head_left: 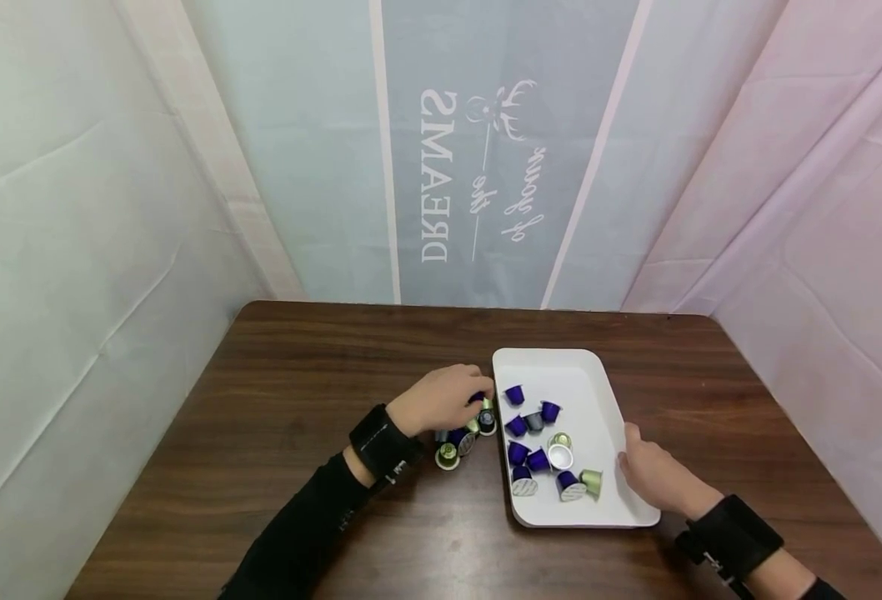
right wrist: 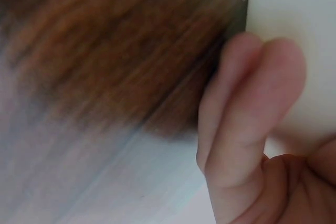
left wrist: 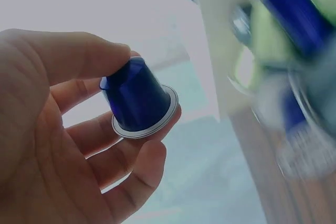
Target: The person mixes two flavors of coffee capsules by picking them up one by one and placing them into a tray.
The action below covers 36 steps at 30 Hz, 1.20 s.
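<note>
A dark blue coffee capsule [left wrist: 135, 95] with a silver rim is pinched between the thumb and fingers of my left hand [head_left: 441, 402]. That hand is just left of the white tray [head_left: 598, 392], above a small pile of green, blue and grey capsules [head_left: 448, 455] on the table. My right hand [head_left: 658, 471] holds the tray's right edge; in the right wrist view its fingers [right wrist: 252, 103] lie against the tray wall. Inside the tray lie several blue capsules [head_left: 550, 412], a grey one [head_left: 534, 422] and green ones [head_left: 591, 481], some upright, some tipped over.
The brown wooden table [head_left: 298, 400] extends around the tray and pile. Light fabric hangs behind it, with a printed blue panel [head_left: 478, 275] at the back and pale sheets on the left [head_left: 96, 250] and right [head_left: 824, 250].
</note>
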{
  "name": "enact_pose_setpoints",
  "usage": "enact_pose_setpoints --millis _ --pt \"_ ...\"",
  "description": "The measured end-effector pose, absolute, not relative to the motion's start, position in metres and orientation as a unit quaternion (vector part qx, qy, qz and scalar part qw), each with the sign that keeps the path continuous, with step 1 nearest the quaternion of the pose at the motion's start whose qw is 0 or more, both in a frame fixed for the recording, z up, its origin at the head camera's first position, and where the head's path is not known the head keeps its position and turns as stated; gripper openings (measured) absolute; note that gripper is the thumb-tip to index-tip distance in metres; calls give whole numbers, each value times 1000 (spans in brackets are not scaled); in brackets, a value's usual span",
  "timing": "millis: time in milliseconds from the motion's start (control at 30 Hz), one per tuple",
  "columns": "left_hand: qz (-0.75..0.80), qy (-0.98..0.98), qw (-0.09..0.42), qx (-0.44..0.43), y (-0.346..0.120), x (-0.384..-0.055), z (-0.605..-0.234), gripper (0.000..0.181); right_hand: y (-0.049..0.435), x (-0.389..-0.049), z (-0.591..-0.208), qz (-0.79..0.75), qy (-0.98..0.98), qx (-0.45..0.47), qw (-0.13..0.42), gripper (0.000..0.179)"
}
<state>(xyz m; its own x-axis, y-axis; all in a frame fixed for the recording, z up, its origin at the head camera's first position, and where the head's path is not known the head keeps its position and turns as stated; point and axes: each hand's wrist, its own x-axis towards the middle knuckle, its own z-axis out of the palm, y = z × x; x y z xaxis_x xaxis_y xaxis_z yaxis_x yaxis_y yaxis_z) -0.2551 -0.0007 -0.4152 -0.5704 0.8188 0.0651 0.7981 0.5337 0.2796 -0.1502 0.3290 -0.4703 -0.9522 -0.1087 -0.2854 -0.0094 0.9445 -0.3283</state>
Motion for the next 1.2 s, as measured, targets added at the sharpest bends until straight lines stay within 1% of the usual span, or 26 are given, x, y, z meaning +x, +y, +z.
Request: enact_pose_setpoints --millis 100,200,300,400,667,800,1033,1200 --pt "147 866 38 476 10 -241 -410 20 327 -149 -471 -169 974 -38 146 49" --pt "158 860 37 485 19 -230 -407 19 325 -147 -471 -173 973 -38 148 47" --pt "169 853 34 493 30 -222 -407 16 326 -145 -472 -168 973 -34 153 47" --pt "170 850 40 497 42 -216 -404 19 326 -143 -473 -167 973 -34 154 47" --pt "161 838 47 520 60 -209 -393 20 322 -148 -474 -168 974 -39 147 52" --pt "133 837 53 529 63 -204 -397 21 323 -150 -472 -163 976 -53 138 52" --pt "84 825 30 558 73 -196 -404 18 328 -152 -469 -163 976 -52 132 52" --pt "76 816 45 571 79 -190 -407 16 330 -151 -470 -168 975 -48 136 51"
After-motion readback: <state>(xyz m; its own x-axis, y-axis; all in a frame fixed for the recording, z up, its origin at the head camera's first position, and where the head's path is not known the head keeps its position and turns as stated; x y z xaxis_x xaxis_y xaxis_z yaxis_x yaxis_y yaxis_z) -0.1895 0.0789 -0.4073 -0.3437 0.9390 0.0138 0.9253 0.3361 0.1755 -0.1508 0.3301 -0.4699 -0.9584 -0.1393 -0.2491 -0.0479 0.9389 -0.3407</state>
